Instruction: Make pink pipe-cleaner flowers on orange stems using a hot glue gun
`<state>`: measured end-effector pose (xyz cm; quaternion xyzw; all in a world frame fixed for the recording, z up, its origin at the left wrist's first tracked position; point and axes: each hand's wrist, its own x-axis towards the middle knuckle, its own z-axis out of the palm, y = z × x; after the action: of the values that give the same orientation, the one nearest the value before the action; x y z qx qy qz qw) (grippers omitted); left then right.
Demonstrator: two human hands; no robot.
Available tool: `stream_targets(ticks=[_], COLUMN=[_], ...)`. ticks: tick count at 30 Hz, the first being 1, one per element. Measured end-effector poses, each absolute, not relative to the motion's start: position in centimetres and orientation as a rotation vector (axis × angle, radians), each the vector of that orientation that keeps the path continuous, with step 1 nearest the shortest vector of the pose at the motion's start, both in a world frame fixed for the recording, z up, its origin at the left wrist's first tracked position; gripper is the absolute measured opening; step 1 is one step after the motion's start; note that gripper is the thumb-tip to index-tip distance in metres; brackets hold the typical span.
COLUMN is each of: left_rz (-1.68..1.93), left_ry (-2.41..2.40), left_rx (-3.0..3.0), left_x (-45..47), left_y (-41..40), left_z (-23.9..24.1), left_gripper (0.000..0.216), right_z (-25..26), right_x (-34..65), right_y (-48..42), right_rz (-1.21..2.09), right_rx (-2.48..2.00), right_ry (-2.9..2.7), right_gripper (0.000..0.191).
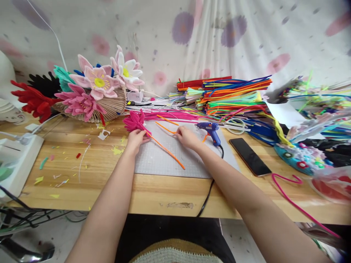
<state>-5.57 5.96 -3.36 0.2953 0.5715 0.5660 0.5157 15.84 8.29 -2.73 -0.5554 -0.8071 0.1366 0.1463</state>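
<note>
My left hand (136, 141) is closed on the base of a magenta pipe-cleaner flower (134, 121). From the flower's base an orange stem (168, 151) slants down to the right across the grey cutting mat (153, 163). My right hand (188, 137) is closed, its fingertips pinching an orange pipe cleaner (165, 127) over the mat. Just above it lies another orange strip (167, 119). A blue glue gun (210, 129) rests beyond my right hand, with its black cord running to the table's front edge.
Finished flowers (94, 82) stand at the back left near a white power strip (20, 160). Bundles of coloured pipe cleaners (233, 91) are piled along the back. Scissors (236, 126) and a phone (250, 156) lie to the right. Scraps litter the wooden table (90, 190).
</note>
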Motion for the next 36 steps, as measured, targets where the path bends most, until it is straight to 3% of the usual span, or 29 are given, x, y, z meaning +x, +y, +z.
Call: stream_targets(ticks=[11, 36], left_rz=[1.347, 1.376], left_ry=[1.129, 1.148], left_rx=[0.59, 0.582], left_x=[-5.0, -4.5], left_y=[6.0, 5.8], left_z=[-3.7, -3.5], left_gripper=[0.011, 0.016], right_z=[-3.2, -3.7], right_x=[17.3, 16.4], right_y=[4.1, 3.5], right_rz=[0.384, 0.313], right_rx=[-1.339, -1.184], right_ry=[-2.324, -2.385], right_gripper=[0.018, 0.011])
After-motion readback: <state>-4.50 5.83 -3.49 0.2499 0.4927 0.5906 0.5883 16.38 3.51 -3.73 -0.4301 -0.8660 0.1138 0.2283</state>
